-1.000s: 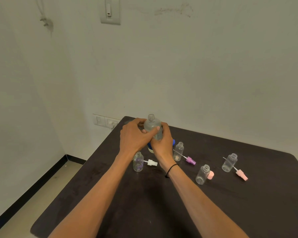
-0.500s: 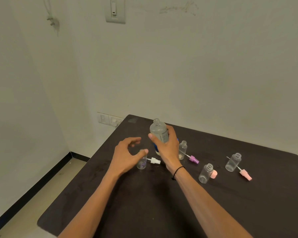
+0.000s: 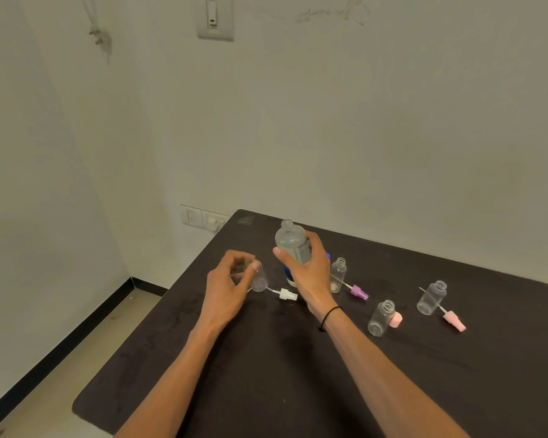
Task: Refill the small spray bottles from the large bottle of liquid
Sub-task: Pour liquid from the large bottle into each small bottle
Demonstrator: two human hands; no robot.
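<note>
My right hand [image 3: 310, 273] grips the large clear bottle [image 3: 290, 240], uncapped and upright near the table's far left. My left hand [image 3: 227, 286] curls its fingers round a small clear spray bottle [image 3: 259, 278], blurred by motion and tilted. A white spray head [image 3: 287, 294] lies on the table between my hands. Three more small open bottles stand to the right: one [image 3: 338, 275] beside a purple spray head [image 3: 358, 292], one [image 3: 381, 317] by a pink cap [image 3: 396, 320], one [image 3: 431, 298] by a pink spray head [image 3: 454, 320].
The dark table [image 3: 298, 374] stands against a pale wall, its left edge over a tiled floor. A blue cap [image 3: 328, 256] peeks out behind my right hand. Wall sockets [image 3: 203, 218] sit just left of the table's far corner.
My left hand left the large bottle, dropped to the left and took hold of the small bottle there. My right hand kept its grip on the large bottle.
</note>
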